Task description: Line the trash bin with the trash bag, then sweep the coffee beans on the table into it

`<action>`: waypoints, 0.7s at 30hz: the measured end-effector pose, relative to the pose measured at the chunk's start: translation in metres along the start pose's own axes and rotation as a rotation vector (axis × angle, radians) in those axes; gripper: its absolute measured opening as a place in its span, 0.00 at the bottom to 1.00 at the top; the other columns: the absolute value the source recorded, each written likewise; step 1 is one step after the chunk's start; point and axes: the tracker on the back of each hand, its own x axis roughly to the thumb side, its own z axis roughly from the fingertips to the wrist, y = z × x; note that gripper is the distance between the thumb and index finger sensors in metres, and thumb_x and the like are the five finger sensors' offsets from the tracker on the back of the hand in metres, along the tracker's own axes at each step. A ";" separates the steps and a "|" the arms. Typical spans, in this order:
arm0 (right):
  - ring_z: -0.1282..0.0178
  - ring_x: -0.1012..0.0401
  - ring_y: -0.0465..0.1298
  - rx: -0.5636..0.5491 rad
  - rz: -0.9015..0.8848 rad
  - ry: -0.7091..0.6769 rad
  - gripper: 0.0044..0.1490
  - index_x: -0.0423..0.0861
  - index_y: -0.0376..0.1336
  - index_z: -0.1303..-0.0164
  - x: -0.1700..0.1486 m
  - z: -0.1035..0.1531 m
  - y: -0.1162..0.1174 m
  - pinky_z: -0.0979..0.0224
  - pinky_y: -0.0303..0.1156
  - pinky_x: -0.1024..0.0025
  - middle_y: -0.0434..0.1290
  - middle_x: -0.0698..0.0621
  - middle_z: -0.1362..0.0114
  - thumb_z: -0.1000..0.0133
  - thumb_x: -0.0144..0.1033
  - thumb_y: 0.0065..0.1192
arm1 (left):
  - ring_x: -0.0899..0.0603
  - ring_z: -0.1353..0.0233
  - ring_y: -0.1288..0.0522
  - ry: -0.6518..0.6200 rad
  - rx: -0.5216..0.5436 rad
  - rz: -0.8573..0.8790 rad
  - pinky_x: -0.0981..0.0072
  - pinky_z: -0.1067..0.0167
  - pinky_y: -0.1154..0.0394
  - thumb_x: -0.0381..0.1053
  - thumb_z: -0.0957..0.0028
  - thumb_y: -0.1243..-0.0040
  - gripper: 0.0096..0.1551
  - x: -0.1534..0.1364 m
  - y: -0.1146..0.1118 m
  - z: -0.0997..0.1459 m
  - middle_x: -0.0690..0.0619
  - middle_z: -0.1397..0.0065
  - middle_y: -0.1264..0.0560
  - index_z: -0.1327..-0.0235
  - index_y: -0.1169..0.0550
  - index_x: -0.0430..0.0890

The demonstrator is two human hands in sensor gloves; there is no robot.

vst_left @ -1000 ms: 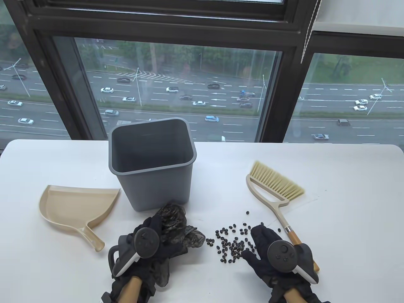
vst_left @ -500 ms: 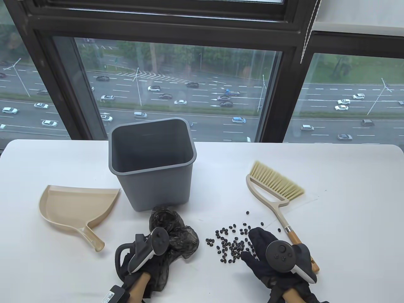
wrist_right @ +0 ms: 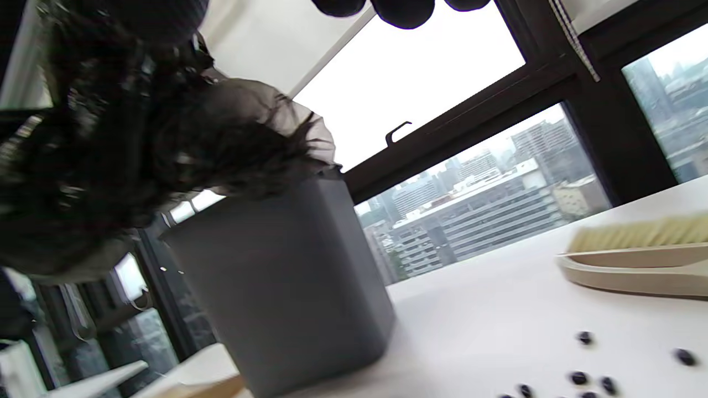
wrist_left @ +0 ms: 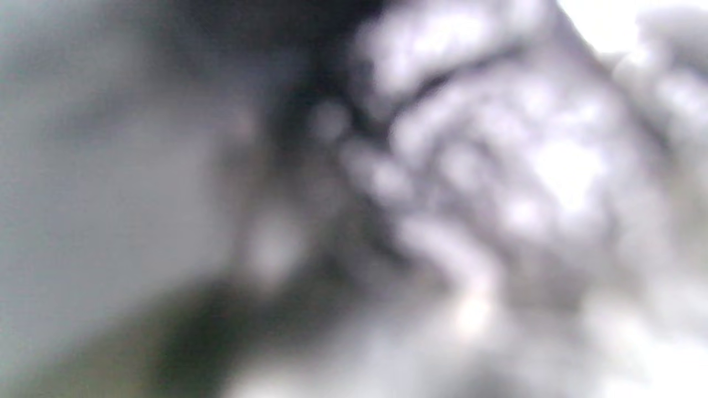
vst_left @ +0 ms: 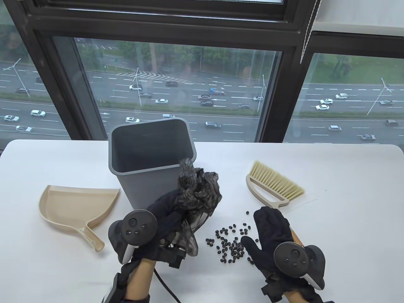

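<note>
My left hand [vst_left: 170, 206] grips a crumpled black trash bag [vst_left: 199, 189] and holds it off the table, in front of the right front corner of the grey trash bin [vst_left: 132, 172]. The bin stands upright with nothing in it. Coffee beans [vst_left: 230, 243] lie scattered on the white table between my hands. My right hand [vst_left: 271, 222] lies flat with straight fingers just right of the beans, over the brush handle. In the right wrist view the bag [wrist_right: 138, 143] hangs beside the bin [wrist_right: 287, 287]. The left wrist view is blurred.
A beige dustpan [vst_left: 75, 205] lies left of the bin, its handle pointing toward me. The beige brush [vst_left: 274, 186] lies right of the beans, bristles toward the window. The white table [vst_left: 347, 205] ends at a large window behind the bin.
My left hand has lifted the bag off the table, up and forward toward the bin. My right hand has slid forward along the brush handle with its fingers stretched out.
</note>
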 end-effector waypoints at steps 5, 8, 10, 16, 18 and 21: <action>0.16 0.37 0.42 0.013 -0.280 -0.065 0.59 0.44 0.35 0.19 0.023 -0.019 -0.025 0.19 0.44 0.36 0.39 0.38 0.14 0.45 0.66 0.53 | 0.50 0.42 0.12 -0.023 0.040 0.103 0.50 0.37 0.21 0.62 0.42 0.42 0.23 0.022 -0.022 0.002 0.58 0.36 0.17 0.36 0.24 0.58; 0.16 0.37 0.42 -0.043 -0.390 -0.071 0.64 0.43 0.34 0.19 0.021 -0.030 -0.023 0.19 0.43 0.35 0.38 0.38 0.14 0.48 0.64 0.63 | 0.49 0.42 0.12 -0.044 -0.029 0.170 0.48 0.37 0.21 0.62 0.42 0.41 0.23 0.028 -0.049 0.006 0.57 0.36 0.16 0.36 0.24 0.58; 0.16 0.36 0.45 -0.051 -0.374 -0.056 0.65 0.42 0.35 0.19 0.012 -0.035 -0.016 0.20 0.47 0.36 0.39 0.37 0.15 0.49 0.62 0.66 | 0.49 0.41 0.12 -0.094 -0.126 0.132 0.48 0.37 0.22 0.62 0.42 0.42 0.23 0.034 -0.061 0.010 0.57 0.35 0.17 0.36 0.24 0.58; 0.26 0.43 0.69 -0.042 -0.651 0.028 0.33 0.48 0.61 0.32 -0.014 -0.044 0.001 0.26 0.64 0.42 0.68 0.43 0.25 0.46 0.44 0.68 | 0.48 0.39 0.13 -0.170 -0.163 0.073 0.46 0.35 0.23 0.64 0.43 0.43 0.25 0.046 -0.076 0.020 0.57 0.33 0.18 0.35 0.25 0.59; 0.30 0.46 0.73 -0.067 -0.582 0.026 0.26 0.49 0.64 0.37 -0.015 -0.044 -0.002 0.29 0.68 0.45 0.73 0.46 0.30 0.45 0.41 0.67 | 0.48 0.39 0.13 -0.169 -0.170 0.071 0.46 0.35 0.23 0.64 0.43 0.43 0.24 0.045 -0.076 0.021 0.57 0.33 0.18 0.35 0.24 0.59; 0.31 0.47 0.74 -0.132 -0.503 0.029 0.26 0.50 0.64 0.36 -0.014 -0.042 -0.008 0.30 0.69 0.46 0.73 0.47 0.30 0.45 0.40 0.65 | 0.48 0.39 0.13 -0.146 -0.151 0.069 0.46 0.35 0.23 0.64 0.42 0.44 0.24 0.039 -0.071 0.020 0.57 0.33 0.18 0.35 0.24 0.59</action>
